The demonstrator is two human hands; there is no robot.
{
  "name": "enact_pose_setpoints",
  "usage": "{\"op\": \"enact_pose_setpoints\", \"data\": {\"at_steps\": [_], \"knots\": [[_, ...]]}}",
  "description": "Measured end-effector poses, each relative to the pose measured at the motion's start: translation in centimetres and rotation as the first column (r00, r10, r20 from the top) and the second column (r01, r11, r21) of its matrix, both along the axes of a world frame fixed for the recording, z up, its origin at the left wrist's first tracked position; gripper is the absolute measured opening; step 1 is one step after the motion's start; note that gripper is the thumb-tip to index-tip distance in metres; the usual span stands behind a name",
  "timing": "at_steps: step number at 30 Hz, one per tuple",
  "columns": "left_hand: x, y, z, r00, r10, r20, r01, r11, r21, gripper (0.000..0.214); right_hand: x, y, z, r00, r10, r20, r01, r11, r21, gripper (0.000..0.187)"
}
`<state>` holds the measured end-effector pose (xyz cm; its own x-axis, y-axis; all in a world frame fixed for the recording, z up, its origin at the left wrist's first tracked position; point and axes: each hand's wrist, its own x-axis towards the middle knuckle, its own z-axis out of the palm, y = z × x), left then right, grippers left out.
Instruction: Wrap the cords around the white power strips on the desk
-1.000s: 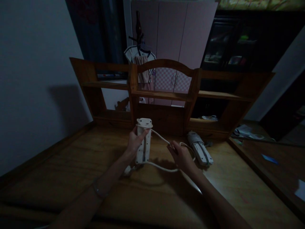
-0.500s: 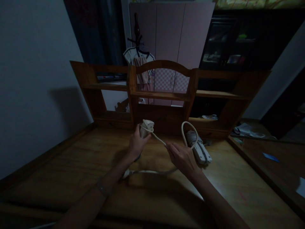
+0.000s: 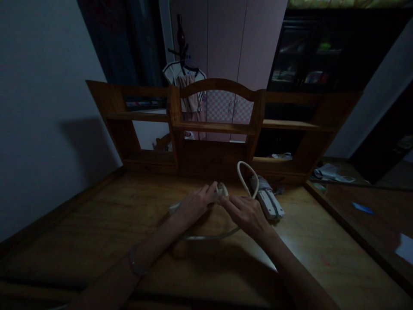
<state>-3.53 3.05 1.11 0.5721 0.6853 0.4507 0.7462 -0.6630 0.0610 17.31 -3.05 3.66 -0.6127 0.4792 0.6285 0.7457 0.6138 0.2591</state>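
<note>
Two hands (image 3: 196, 203) (image 3: 248, 213) curl closed, left around the power strip (image 3: 222, 190), right on its cord (image 3: 206, 238).

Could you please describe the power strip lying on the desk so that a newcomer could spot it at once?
Find the wooden shelf unit at the far edge of the desk. Before its right section, just beyond the right hand, lies a long white power strip. Unlike the mostly hidden white item in the left hand, it has grey cord wound around its far end.
</note>
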Motion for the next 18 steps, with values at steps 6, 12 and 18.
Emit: {"op": "enact_pose_setpoints", "data": {"at_steps": [6,12,18], "knots": [[0.6,-0.7,-0.2,0.976,-0.199,-0.086,0.195,0.980,-0.044,0.058,2.1,0.9,1.2,0.946,0.038,-0.322,-0.117,0.966,-0.231,0.020],[1.6,-1.8,-0.3,0.937,-0.313,-0.152,0.324,0.945,0.051,0.042,3.5,1.0,2.1,0.848,0.062,-0.526,-0.304,0.870,-0.388,0.019],[1.8,-2.6,0.3,0.862,-0.474,-0.178,0.506,0.809,0.300,0.030,3.8,1.0,2.6,0.771,0.031,-0.637,-0.435,0.755,-0.490,0.024]]}}
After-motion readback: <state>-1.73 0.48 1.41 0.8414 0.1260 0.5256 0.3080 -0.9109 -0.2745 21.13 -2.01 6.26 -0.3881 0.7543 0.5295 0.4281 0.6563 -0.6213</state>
